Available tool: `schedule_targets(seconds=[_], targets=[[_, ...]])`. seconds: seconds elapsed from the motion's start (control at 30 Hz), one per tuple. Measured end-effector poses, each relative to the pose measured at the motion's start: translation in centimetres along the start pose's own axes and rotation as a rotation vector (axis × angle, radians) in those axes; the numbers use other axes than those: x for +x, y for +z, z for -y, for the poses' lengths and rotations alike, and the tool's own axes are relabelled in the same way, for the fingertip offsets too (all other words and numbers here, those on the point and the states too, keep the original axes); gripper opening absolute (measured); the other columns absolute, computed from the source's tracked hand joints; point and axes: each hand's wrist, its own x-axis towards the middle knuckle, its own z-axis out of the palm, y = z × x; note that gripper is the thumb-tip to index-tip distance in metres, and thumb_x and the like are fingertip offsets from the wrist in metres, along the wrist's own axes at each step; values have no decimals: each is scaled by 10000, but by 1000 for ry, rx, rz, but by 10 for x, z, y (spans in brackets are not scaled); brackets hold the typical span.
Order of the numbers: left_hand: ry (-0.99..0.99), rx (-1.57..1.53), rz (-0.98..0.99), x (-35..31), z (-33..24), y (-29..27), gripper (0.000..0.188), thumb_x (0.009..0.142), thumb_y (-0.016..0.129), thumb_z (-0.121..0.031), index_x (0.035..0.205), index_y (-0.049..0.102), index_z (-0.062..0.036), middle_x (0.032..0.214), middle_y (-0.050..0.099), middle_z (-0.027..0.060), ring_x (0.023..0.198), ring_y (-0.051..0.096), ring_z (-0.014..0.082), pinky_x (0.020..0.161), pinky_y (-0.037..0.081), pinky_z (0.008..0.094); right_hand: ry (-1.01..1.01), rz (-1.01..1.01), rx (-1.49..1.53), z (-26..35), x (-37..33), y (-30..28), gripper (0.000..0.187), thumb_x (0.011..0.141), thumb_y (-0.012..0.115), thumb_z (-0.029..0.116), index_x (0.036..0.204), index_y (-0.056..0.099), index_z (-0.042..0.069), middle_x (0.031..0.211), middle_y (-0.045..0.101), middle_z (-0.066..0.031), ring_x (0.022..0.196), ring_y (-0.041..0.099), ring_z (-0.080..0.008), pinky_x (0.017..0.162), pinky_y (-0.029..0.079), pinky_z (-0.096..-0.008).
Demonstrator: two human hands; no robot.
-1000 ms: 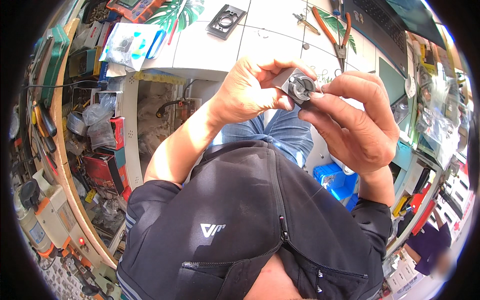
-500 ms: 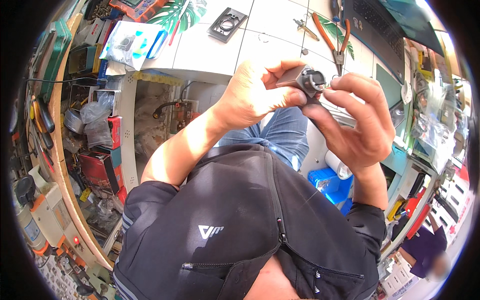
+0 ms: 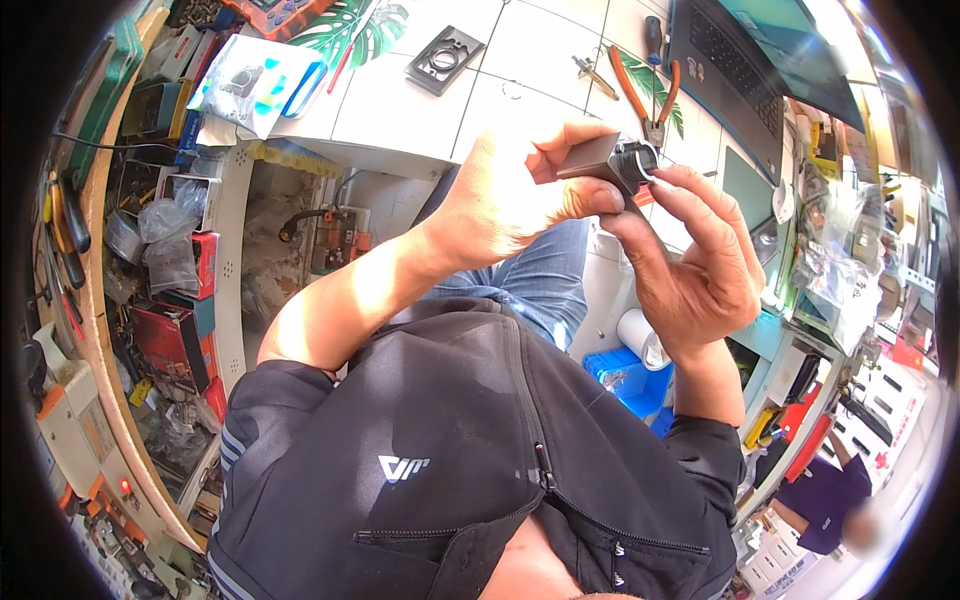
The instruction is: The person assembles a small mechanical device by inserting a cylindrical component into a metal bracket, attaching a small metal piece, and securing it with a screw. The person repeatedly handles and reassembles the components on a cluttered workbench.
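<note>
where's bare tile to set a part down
Bare tile shows between the black rectangular plate and brass-coloured fitting, beyond the left hand, and between plate and red stick. Crowded: the right, with orange-handled pliers, screwdriver and laptop; the left, around the plastic bag.

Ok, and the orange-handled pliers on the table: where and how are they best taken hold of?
Probably at the pivot, pinched across it from above on the person's side. The pliers lie with their handles spread and pointing away, so the pivot end is narrower and nearer. The screwdriver lies between the handles, making a grip there look awkward.
</note>
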Motion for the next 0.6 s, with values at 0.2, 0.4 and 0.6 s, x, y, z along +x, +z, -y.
schedule_targets(seconds=[0.2,0.4,0.6], targets=[[52,-19,49,0,5,-8,499,839,711,-149,1263,502,10,1145,600,69,1046,564,128,925,459,264,-106,124,-133,12,7,-6,424,665,834,52,1037,645,-23,1058,643,-177,932,658,-263,784,548,-335],[-61,-189,123,-2,-2,-13,479,763,775,-106,1176,555,-1,1153,601,85,1060,581,156,919,476,272,-251,78,-143,10,2,-1,404,649,828,42,1010,658,-20,1054,639,-157,928,660,-271,790,564,-351],[81,-75,163,2,2,-14,414,758,705,-16,1149,570,-6,1156,599,92,1061,576,156,902,482,269,-319,46,-180,9,4,2,374,624,823,46,949,665,-47,979,659,-164,889,673,-289,748,578,-356]])
